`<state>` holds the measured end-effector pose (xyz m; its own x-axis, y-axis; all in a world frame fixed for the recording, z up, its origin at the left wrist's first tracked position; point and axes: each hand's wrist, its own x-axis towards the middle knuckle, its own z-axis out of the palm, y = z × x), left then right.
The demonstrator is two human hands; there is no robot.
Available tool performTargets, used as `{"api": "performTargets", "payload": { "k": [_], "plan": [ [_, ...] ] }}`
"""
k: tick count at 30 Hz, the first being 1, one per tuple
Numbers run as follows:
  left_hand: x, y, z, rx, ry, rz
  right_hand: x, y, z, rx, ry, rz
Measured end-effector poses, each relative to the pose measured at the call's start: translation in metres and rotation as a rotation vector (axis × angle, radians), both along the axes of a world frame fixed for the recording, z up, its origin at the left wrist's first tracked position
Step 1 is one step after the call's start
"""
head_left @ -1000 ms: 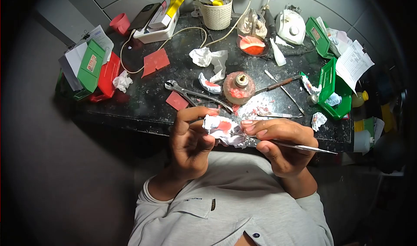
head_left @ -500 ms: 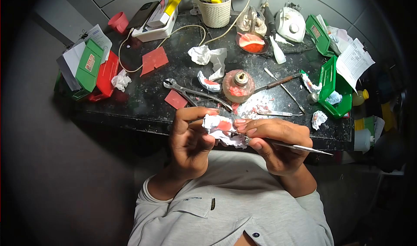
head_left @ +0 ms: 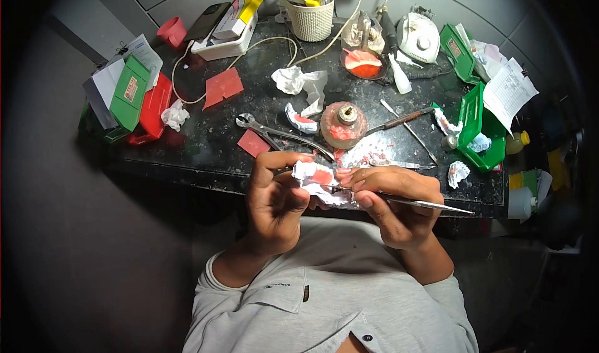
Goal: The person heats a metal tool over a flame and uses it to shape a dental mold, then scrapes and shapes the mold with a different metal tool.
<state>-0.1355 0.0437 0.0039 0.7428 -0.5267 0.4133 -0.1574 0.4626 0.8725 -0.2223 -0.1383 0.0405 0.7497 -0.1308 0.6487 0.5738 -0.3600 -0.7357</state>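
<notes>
A white plaster dental cast (head_left: 304, 171) with pink wax (head_left: 322, 177) on it is held up over the front edge of the bench. My left hand (head_left: 271, 206) is closed round its left end, fingers behind and thumb in front. My right hand (head_left: 402, 197) pinches a thin metal wax carver (head_left: 430, 204), whose handle points out to the right. The carver's working end reaches the cast near the pink wax; its exact contact is hard to make out. Fingertips of my right hand rest on or close against the cast's right side.
Behind the hands stands a spirit lamp (head_left: 343, 125), with plaster nippers (head_left: 284, 131) left of it. A wax knife (head_left: 399, 121), another cast piece (head_left: 301, 118) and pink wax sheets (head_left: 223, 88) lie around. An open green box (head_left: 482, 128) stands right, a red box (head_left: 153, 113) left.
My right hand has shifted slightly left, and the carver's handle has turned a little, its outer end now slightly higher. The cast stays nearly in place in my left hand.
</notes>
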Motion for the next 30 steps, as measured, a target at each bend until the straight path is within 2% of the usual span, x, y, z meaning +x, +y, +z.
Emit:
{"api": "performTargets", "payload": {
  "k": [14,30],
  "plan": [
    [0.0025,-0.0032,-0.0054,-0.022,0.085,-0.026,0.0025,-0.0047,-0.0062,0.054,0.030,0.073],
    [0.0041,-0.0006,-0.0049,0.020,-0.037,0.036,0.0033,-0.0004,-0.0036,-0.077,-0.034,0.019]
  ]
}}
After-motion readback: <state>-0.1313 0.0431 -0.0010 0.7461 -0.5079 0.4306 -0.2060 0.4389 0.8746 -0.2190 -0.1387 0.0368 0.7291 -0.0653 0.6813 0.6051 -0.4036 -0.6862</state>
